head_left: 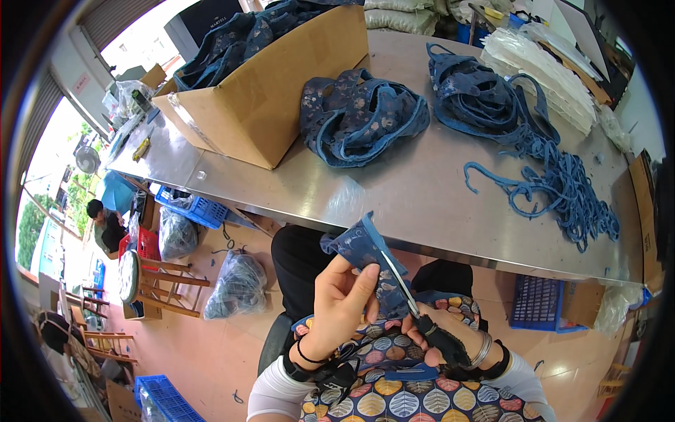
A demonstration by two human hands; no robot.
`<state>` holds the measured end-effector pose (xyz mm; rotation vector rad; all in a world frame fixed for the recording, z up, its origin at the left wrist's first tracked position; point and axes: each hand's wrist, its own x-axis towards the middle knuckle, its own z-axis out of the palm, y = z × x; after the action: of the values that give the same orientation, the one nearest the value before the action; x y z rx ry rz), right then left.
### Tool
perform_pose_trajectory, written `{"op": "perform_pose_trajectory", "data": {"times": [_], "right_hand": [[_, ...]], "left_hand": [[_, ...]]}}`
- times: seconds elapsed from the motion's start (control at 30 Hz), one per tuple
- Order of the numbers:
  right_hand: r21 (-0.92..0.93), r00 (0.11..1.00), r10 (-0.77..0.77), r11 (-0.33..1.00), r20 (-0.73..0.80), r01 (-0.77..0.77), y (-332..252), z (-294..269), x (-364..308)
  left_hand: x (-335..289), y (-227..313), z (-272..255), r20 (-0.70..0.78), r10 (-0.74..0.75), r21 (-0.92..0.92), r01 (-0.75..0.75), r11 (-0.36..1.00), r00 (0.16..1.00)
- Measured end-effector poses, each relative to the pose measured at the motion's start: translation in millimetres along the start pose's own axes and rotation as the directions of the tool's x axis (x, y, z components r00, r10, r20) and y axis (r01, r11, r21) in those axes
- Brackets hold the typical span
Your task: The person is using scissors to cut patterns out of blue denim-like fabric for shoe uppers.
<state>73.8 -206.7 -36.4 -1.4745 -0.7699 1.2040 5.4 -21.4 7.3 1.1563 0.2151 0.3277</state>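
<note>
My left hand [339, 304] pinches a folded piece of dark blue patterned fabric [358, 243] between thumb and fingers, above my lap. In my right hand [453, 322] is a pair of scissors [441, 342] with black-wrapped handles. Its silvery blades point up and away, lying along the right side of the fabric. Whether the blades are parted cannot be made out. A short blue strip [411, 373] lies on my leaf-print apron [394, 404].
On the metal table [415, 190] stand a cardboard box [260, 105] full of blue fabric, a fabric bundle [362, 116], another bundle [471, 95] and tangled blue strips [569, 190]. Crates, bags and a stool [165, 278] occupy the floor. A person [109, 225] sits at far left.
</note>
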Motion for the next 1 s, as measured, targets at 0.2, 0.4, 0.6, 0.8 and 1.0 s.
{"op": "perform_pose_trajectory", "data": {"times": [0.2, 0.4, 0.6, 0.8, 1.0], "right_hand": [[0.014, 0.996, 0.08, 0.997, 0.028, -0.08, 7.7, -3.8, 4.9], [-0.157, 0.989, -0.145, 0.977, -0.001, 0.143, -9.0, -1.9, 0.9], [-0.205, 0.993, -0.119, 0.971, 0.027, 0.122, -12.6, -4.8, -1.3], [-0.192, 0.993, -0.106, 0.977, -0.05, 0.094, -13.6, -5.6, -3.3], [-0.172, 0.992, -0.098, 0.982, -0.073, 0.084, -15.5, -4.7, -3.4]], "left_hand": [[-2.5, -1.5, 1.8, 0.053, 0.037, 0.055, -0.04, 0.998, 0.998], [-2.7, 2.8, 5.3, 0.025, 0.027, 0.022, -0.028, 0.999, 0.999], [-3.6, 3.8, 6.3, 0.034, 0.019, 0.029, -0.02, 0.999, 0.999], [0.0, 3.8, -4.2, 0.097, -0.007, 0.108, -0.004, 0.994, 0.995], [2.7, 11.8, -2.2, 0.052, -0.127, -0.182, 0.134, 0.974, 0.991]]}}
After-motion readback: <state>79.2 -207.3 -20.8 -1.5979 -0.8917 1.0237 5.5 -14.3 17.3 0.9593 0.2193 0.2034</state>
